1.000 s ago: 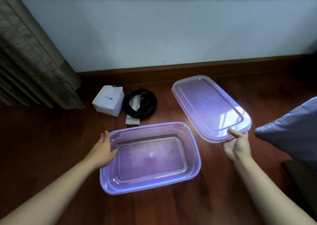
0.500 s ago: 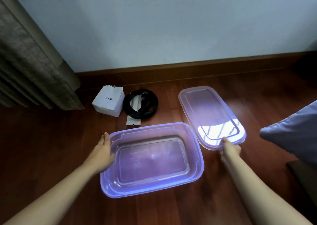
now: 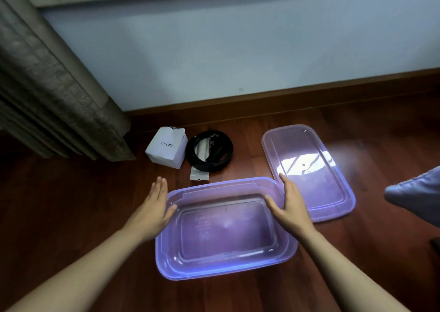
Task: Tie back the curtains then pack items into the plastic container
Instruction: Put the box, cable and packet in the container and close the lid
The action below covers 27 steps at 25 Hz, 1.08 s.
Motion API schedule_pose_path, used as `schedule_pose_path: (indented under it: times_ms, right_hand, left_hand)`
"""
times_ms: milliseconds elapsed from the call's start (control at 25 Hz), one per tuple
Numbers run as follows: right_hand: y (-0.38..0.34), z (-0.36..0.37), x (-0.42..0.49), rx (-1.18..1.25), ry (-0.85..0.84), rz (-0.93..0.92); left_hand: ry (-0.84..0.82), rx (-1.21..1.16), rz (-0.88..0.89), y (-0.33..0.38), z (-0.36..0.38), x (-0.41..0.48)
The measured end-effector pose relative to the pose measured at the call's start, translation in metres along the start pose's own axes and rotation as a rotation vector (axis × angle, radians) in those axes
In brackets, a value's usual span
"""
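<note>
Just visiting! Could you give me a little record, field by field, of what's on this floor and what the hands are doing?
Container: purple plastic tub on the wooden floor, open, nothing inside
Lid: off, flat on the floor right of the tub
Left hand: straight fingers against the tub's left rim
Right hand: straight fingers on the tub's right rim
Unpacked: white box, black coil, small packet, beyond the tub

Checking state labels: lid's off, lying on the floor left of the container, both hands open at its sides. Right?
Wrong side: the head view shows the lid lying right of the container. The rest holds.
</note>
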State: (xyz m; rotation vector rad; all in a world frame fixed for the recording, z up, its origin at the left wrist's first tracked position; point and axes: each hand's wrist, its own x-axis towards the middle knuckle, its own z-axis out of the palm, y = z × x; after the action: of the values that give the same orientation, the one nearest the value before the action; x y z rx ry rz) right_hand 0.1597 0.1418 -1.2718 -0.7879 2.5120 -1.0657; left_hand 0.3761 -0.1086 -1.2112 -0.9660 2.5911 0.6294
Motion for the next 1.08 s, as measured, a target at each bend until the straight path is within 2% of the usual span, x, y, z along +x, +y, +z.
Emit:
schedule_pose_path:
  times_ms: [120, 280, 400, 560, 760, 880, 1080]
  right_hand:
    - [0.007, 0.006, -0.004, -0.162, -0.099, -0.054]
    - [0.007, 0.013, -0.005, -0.219, -0.086, 0.000]
    - [0.012, 0.014, -0.004, -0.131, -0.063, 0.118]
    - [0.010, 0.015, -0.005, -0.156, -0.040, 0.142]
    - [0.004, 0.013, -0.008, -0.221, -0.085, 0.129]
    - [0.002, 0.011, -0.008, -0.231, -0.099, 0.153]
    - [0.002, 0.011, -0.007, -0.226, -0.110, 0.146]
  left_hand:
    - [0.042, 0.028, 0.074, 0.014, -0.016, 0.017]
    - [0.090, 0.044, 0.099, 0.019, -0.010, 0.033]
    - [0.128, 0.039, 0.051, 0.007, -0.007, 0.050]
    - [0.181, -0.019, -0.072, -0.009, -0.013, 0.089]
    - [0.250, 0.141, -0.022, 0.003, -0.015, 0.135]
    - [0.220, 0.171, -0.096, 0.004, -0.018, 0.156]
    - [0.270, 0.428, -0.048, -0.006, -0.019, 0.170]
